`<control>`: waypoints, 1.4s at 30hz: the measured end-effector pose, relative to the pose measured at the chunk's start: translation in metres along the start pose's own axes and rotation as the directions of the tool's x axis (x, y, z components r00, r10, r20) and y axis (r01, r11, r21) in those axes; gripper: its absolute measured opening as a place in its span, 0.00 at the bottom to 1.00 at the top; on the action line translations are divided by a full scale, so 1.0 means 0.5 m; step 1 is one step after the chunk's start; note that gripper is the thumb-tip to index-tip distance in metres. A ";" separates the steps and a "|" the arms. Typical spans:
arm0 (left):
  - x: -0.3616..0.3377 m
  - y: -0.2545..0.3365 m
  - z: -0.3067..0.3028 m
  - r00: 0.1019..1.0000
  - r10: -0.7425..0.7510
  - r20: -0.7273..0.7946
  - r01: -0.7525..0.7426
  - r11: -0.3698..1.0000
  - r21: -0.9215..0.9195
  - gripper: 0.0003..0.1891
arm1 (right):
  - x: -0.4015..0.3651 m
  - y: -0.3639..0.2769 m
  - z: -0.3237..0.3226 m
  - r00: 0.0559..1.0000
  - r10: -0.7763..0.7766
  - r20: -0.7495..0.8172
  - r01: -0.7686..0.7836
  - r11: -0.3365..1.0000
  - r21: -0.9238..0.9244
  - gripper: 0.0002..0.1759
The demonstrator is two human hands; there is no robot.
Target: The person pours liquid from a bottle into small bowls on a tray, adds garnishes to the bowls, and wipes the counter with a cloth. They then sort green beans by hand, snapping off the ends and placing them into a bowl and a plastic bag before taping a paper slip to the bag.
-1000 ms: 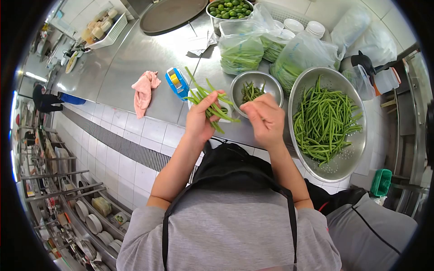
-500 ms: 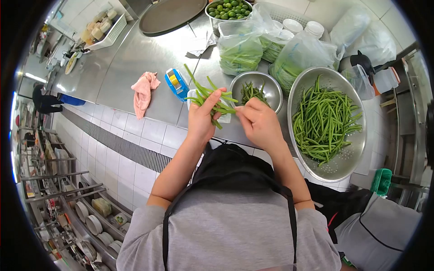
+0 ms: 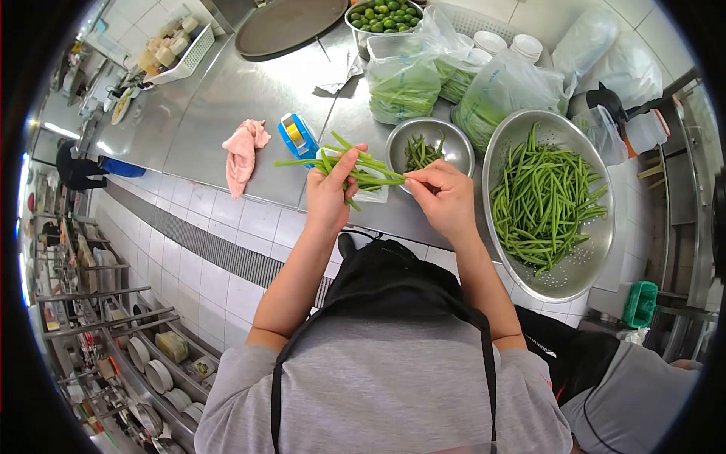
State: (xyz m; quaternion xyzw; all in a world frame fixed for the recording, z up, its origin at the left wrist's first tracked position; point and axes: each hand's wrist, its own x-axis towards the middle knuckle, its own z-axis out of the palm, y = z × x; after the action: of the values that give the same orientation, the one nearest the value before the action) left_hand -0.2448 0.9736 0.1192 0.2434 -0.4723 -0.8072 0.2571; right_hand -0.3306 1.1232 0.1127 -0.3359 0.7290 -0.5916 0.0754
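A small bunch of green beans [image 3: 370, 171] is gripped in my left hand [image 3: 331, 189], the pods sticking out on both sides of the fist. My right hand [image 3: 445, 198] pinches at the right-hand tip of a bean from that bunch, thumb and forefinger together. Just behind my right hand is a steel bowl [image 3: 459, 144] with bean ends and bits in it. To the right, a large oval steel colander [image 3: 499, 246] holds a heap of green beans. Partly hidden behind my left hand lies a white tray or container [image 3: 376, 195].
A blue tape dispenser [image 3: 297, 136] and a pink cloth [image 3: 242, 155] lie left of my hands. Behind stand plastic bags of greens [image 3: 404, 91] and a pot of limes [image 3: 384, 17]. A co-worker's grey sleeve [image 3: 643, 393] is at lower right, near a green basket [image 3: 640, 303].
The bunch in my left hand has turned, its pods now lying flatter and pointing left. My right hand has shifted slightly right and down. The co-worker at lower right has moved a little.
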 end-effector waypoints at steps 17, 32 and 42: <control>-0.026 -0.019 0.021 0.998 0.015 0.058 -0.019 0.997 0.073 0.11 | -0.004 -0.052 0.049 0.971 -0.235 0.047 0.239 0.946 -0.219 0.07; -0.032 -0.018 -0.002 0.993 -0.067 0.093 0.075 0.994 -0.081 0.11 | -0.008 -0.031 0.039 0.975 -0.124 -0.186 0.170 0.952 0.256 0.06; -0.023 0.002 -0.006 0.990 -0.138 0.014 0.136 0.942 -0.307 0.09 | 0.009 0.021 0.024 0.975 0.046 -0.219 0.007 0.972 0.233 0.11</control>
State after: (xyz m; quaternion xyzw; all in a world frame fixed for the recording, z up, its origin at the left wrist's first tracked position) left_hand -0.2340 0.9785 0.1207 0.2356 -0.3220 -0.8859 0.2369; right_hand -0.3321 1.1119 0.1012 -0.2490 0.6618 -0.7061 0.0376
